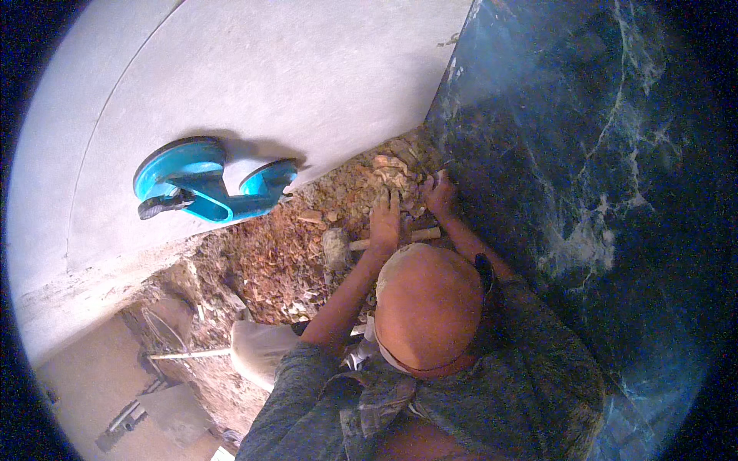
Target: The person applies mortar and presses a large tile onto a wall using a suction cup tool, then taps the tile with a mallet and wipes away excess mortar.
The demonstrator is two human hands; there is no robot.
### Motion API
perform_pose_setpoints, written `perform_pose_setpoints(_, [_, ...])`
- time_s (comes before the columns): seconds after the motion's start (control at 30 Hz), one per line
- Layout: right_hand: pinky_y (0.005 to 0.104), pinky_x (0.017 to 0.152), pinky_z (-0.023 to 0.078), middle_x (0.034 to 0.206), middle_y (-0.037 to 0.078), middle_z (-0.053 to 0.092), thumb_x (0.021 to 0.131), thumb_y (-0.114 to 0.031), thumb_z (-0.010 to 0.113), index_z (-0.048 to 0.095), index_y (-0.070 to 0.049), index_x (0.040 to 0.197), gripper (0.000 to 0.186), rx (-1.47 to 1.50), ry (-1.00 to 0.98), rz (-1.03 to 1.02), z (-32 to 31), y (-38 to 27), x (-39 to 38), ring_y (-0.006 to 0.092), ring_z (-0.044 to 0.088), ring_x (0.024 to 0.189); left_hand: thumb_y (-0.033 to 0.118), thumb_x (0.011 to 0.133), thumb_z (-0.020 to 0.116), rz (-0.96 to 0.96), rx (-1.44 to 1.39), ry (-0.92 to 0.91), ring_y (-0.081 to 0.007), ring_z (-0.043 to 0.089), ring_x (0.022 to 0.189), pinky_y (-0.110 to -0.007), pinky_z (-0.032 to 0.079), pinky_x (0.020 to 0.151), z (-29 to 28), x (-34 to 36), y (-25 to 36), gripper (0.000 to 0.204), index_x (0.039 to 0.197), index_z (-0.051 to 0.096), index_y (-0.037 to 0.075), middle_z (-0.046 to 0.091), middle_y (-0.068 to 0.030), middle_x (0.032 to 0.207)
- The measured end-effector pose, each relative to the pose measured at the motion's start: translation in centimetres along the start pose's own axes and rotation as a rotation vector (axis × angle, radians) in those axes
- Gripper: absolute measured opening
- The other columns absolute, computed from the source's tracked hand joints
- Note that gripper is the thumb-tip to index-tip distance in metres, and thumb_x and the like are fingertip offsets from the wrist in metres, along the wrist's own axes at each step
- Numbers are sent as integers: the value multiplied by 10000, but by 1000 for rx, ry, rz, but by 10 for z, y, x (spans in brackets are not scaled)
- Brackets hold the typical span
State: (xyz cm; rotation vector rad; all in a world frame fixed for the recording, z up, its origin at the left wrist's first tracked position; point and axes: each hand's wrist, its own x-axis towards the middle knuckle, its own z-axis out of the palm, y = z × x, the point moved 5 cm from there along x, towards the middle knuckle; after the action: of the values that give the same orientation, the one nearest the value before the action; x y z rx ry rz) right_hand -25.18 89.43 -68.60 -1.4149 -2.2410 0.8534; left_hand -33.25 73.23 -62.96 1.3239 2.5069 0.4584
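Two hands in rubble [388, 173] | left hand [384, 223] fingers spread flat | right hand [440, 194] fingers curled on chunks

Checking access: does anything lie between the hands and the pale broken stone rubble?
Nothing visible does. The left hand and right hand lie directly on the pale broken stone rubble; the wooden-handled hammer lies behind them, by the left wrist.

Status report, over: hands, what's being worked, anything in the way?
Wearer's hands not in view. Co-worker's hands in rubble between grey slab and dark marble slab. Hammer lies beside them; blue suction lifter on grey slab.
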Motion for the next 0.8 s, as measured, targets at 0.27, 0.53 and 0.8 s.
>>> perform_pose_setpoints(0.27, [496, 789, 491, 989, 304, 620, 858, -245, 577, 547, 74, 1094, 398, -40, 136, -212, 26, 45, 1, 462, 610, 900, 191, 769, 629, 7, -24, 0, -419, 414, 1219, -494, 363, 1007, -4, -8, 6, 723, 1401, 324, 17, 385, -240, 1368])
perform_pose_setpoints(0.53, [490, 801, 482, 982, 296, 615, 843, -235, 589, 540, 52, 1088, 380, -66, 231, -164, 13, 57, 13, 458, 598, 908, 205, 753, 679, -9, -242, -48, -418, 447, 1182, -469, 383, 999, -43, 20, 11, 693, 1352, 395, 2, 482, -235, 1282])
perform_pose_setpoints(0.8, [479, 831, 476, 1019, 291, 611, 843, -221, 583, 536, 41, 1059, 343, 151, -81, -49, -13, -13, -2, 450, 597, 953, 291, 808, 672, -203, -275, -46, -417, 433, 1227, -457, 371, 1032, -56, -1, -26, 601, 1294, 475, -3, 494, -265, 1285])
